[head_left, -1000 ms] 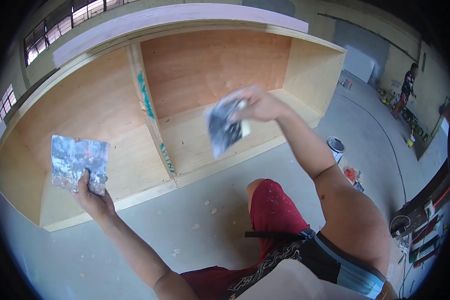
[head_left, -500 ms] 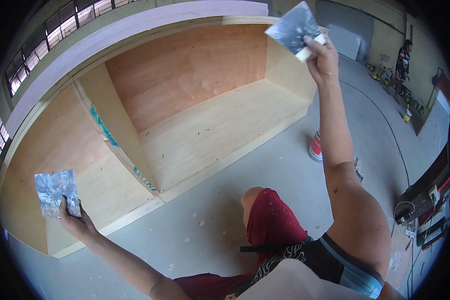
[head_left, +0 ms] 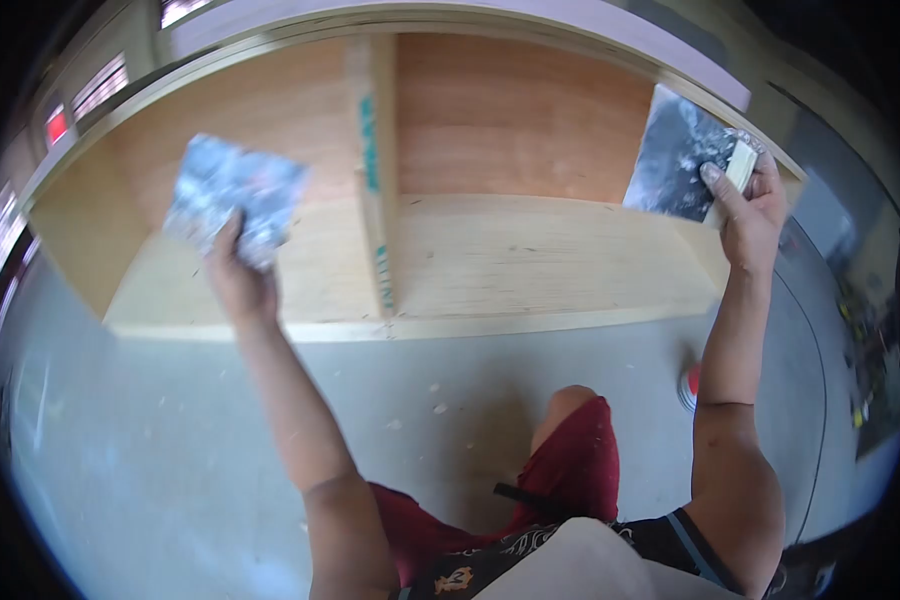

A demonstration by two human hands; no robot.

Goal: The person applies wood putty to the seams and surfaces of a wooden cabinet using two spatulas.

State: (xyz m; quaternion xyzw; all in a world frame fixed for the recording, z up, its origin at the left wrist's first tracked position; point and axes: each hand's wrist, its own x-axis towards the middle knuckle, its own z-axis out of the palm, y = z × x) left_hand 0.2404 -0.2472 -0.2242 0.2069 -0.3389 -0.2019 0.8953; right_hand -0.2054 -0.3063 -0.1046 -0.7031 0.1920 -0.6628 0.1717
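My left hand [head_left: 242, 280] is closed on a square metal plate [head_left: 235, 185] smeared with grey-white paste, thumb across its face. It is raised before the left bay of a plywood cabinet [head_left: 550, 265] and blurred by motion. On the right, my right hand [head_left: 755, 225] grips a broad flat scraper [head_left: 670, 150] by the pale strip along its edge. Its dark blade carries whitish smears and overlaps the cabinet's upper right end in this view. An upright divider [head_left: 372, 150] with green markings splits the cabinet into two bays.
A red and white can [head_left: 689, 388] stands on the grey floor [head_left: 420, 400], partly behind my right forearm. Small pale flecks lie on the floor. A pale lilac panel [head_left: 430, 12] runs along the cabinet's top. Blurred items [head_left: 855, 345] sit at the far right.
The view has turned left and levelled toward the cabinet. My left hand has risen with the plate; my right hand still holds the scraper, now lower in view. The other person is out of sight.
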